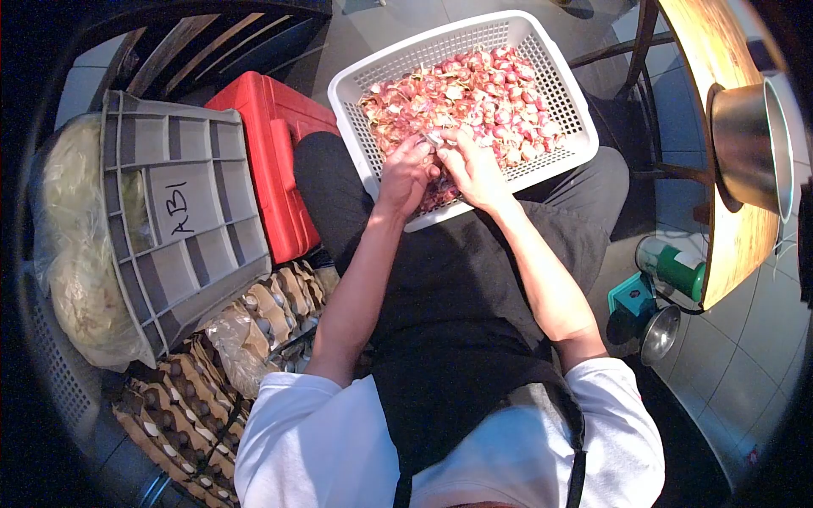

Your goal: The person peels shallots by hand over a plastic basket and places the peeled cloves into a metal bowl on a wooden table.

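A white plastic basket (555, 63) rests across my lap, tilted, with shallots (508, 80) and loose papery skins (398, 97) spread inside. Over its near side my two hands meet. My left hand (405, 176) is closed, fingers curled around a small shallot that is mostly hidden. Close against it, my right hand (468, 168) is pinched, thumb and forefinger together. Something small and pale glints between the fingertips; I cannot tell what the right fingers grip. Whole reddish shallots lie more to the right, skins more to the left.
Left of my leg stand a red box (275, 182) and a grey crate (190, 245) marked ABI, with plastic-wrapped produce (80, 262) behind. Egg trays (182, 415) lie below. On the right, a metal pot (749, 148) sits on a wooden table (720, 271), near a green canister (677, 271).
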`<state>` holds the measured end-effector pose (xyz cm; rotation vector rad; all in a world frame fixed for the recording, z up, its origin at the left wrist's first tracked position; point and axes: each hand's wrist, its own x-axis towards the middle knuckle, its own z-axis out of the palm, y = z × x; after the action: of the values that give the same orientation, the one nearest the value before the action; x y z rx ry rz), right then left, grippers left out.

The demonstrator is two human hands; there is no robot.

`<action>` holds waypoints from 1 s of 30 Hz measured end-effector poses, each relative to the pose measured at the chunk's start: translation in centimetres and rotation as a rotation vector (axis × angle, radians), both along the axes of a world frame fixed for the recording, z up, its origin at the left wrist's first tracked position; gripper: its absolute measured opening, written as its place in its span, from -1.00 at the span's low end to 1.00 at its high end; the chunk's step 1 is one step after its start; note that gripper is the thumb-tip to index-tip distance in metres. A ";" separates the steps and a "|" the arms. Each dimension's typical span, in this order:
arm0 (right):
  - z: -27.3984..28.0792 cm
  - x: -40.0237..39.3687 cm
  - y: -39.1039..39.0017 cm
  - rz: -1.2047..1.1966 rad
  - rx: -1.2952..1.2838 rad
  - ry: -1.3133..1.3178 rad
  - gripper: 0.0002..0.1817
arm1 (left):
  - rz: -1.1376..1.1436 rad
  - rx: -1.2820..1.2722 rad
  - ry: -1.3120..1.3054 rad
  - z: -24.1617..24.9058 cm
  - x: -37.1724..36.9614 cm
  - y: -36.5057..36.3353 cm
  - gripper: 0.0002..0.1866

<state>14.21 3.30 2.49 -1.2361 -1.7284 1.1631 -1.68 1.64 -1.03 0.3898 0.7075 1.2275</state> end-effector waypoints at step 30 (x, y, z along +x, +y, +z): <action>0.7 0.0 -0.1 0.011 -0.019 -0.015 -0.62 | 0.036 -0.008 0.042 0.1 0.0 -0.1 -0.73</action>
<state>14.26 3.19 3.15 -1.2510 -1.7412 1.1827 -1.65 1.57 -0.97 0.3991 0.7580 1.2536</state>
